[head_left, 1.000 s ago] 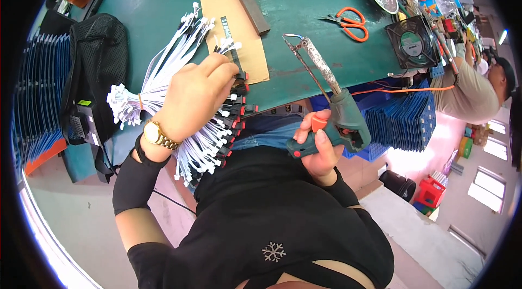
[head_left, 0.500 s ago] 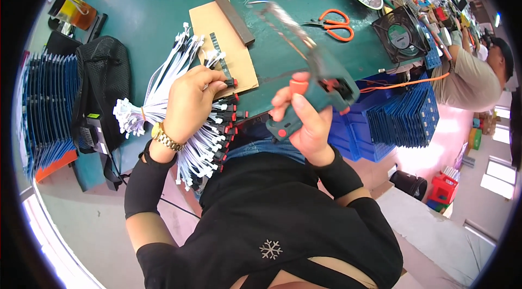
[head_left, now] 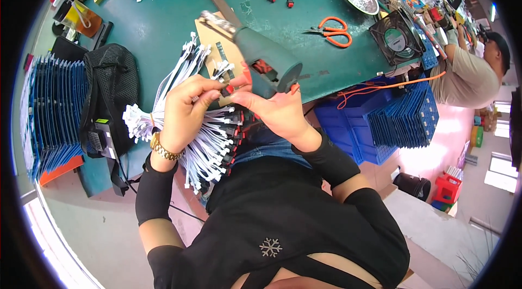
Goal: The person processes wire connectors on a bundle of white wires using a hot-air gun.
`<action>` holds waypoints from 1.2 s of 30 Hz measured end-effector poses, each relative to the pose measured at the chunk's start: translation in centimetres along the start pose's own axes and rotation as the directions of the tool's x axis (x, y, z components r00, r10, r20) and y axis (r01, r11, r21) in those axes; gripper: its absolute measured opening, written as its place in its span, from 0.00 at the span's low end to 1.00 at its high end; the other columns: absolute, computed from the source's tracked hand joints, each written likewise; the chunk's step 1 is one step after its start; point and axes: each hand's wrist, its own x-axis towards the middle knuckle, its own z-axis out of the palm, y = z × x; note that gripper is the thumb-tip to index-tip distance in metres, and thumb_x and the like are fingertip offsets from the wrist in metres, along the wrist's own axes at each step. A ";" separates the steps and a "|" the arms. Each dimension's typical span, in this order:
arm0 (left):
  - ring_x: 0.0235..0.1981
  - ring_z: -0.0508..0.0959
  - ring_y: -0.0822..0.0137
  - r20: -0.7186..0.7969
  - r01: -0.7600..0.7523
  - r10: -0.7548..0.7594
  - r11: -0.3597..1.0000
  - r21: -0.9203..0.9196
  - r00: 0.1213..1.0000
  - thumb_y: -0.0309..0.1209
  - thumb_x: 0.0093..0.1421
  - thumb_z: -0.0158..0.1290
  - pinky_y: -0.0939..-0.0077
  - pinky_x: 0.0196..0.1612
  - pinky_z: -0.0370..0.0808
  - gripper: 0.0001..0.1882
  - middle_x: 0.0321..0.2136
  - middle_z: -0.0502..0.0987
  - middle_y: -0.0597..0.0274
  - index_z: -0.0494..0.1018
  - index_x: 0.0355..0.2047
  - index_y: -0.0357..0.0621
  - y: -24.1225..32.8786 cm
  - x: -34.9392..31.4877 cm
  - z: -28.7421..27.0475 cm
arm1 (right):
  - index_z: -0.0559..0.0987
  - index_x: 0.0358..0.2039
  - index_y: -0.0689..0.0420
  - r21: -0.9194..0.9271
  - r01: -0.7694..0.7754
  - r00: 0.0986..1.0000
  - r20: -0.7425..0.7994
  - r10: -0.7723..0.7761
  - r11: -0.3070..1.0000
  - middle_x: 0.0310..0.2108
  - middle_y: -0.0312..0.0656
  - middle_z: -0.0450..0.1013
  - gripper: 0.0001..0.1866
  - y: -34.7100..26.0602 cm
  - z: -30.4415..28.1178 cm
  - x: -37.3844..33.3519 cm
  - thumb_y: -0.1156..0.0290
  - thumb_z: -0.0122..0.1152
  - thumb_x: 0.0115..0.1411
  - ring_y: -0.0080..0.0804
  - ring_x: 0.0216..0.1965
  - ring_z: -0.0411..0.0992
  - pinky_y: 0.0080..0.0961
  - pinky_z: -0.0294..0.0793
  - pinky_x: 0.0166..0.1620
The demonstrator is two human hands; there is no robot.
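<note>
At the left edge of the frame stands a stack of blue ribbed panels (head_left: pixel 57 117), with a black mesh bag (head_left: pixel 111 79) just beside it. Right of these, a fanned bundle of thin white cables (head_left: pixel 204 153), many tipped with black-and-red plastic ends, spreads over the table edge from left of centre toward the lower middle.

The left hand (head_left: pixel 185 107) lies across the bundle, thumb and finger pinching a small black-and-red plastic piece (head_left: pixel 227 90) near the frame's centre, in front of a tan cardboard sheet (head_left: pixel 208 34).

The right hand (head_left: pixel 274 112) grasps a dark green gun-shaped soldering tool (head_left: pixel 263 58) just right of that piece. A second ago the tool stood well to the right, apart from the left hand; now it is swung left, its metal barrel pointing to the upper left over the cardboard. The left hand keeps its pinch. So both hands now meet at one spot, the right thumb and fingers close against the small piece; whether they grip it too, I cannot tell. The tool's tip is hard to make out.

Farther right lie orange-handled scissors (head_left: pixel 330 32), then a square black fan (head_left: pixel 395 38), both untouched.
</note>
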 end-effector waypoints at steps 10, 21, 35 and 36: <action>0.21 0.67 0.85 0.092 0.185 -0.169 0.962 -0.199 0.981 0.23 0.56 0.58 0.88 0.23 0.65 0.06 0.24 0.75 0.70 0.75 0.33 0.35 -0.6 -0.8 -1.0 | 0.71 0.45 0.61 -0.216 0.020 0.998 0.068 -0.006 0.976 0.33 0.37 0.74 0.20 -1.0 -0.1 0.5 0.81 0.66 0.51 0.17 0.29 0.71 0.15 0.72 0.29; 0.23 0.71 0.79 0.144 0.288 -0.263 0.938 -0.195 0.954 0.22 0.55 0.57 0.83 0.26 0.67 0.03 0.23 0.76 0.68 0.74 0.30 0.38 1.2 -0.2 -0.6 | 0.68 0.52 0.60 -0.147 0.008 0.996 0.089 0.005 0.989 0.36 0.39 0.73 0.25 -0.8 -0.2 0.0 0.81 0.63 0.53 0.18 0.30 0.70 0.13 0.69 0.27; 0.25 0.76 0.63 -0.166 -0.204 0.245 0.952 0.229 0.955 0.22 0.44 0.64 0.75 0.26 0.72 0.11 0.27 0.75 0.60 0.74 0.27 0.41 0.8 -1.7 0.6 | 0.75 0.40 0.63 -0.206 0.079 0.989 0.143 -0.050 0.975 0.34 0.38 0.75 0.14 -0.9 -0.3 -0.2 0.81 0.64 0.52 0.21 0.33 0.72 0.18 0.74 0.36; 0.25 0.76 0.63 -0.177 -0.225 0.262 0.953 0.201 0.949 0.22 0.44 0.64 0.76 0.26 0.72 0.11 0.27 0.75 0.61 0.74 0.27 0.40 0.8 -1.8 0.5 | 0.74 0.40 0.63 -0.186 0.070 0.986 0.162 -0.039 0.980 0.35 0.38 0.75 0.14 -1.0 -0.3 -0.1 0.81 0.64 0.52 0.22 0.34 0.73 0.19 0.74 0.37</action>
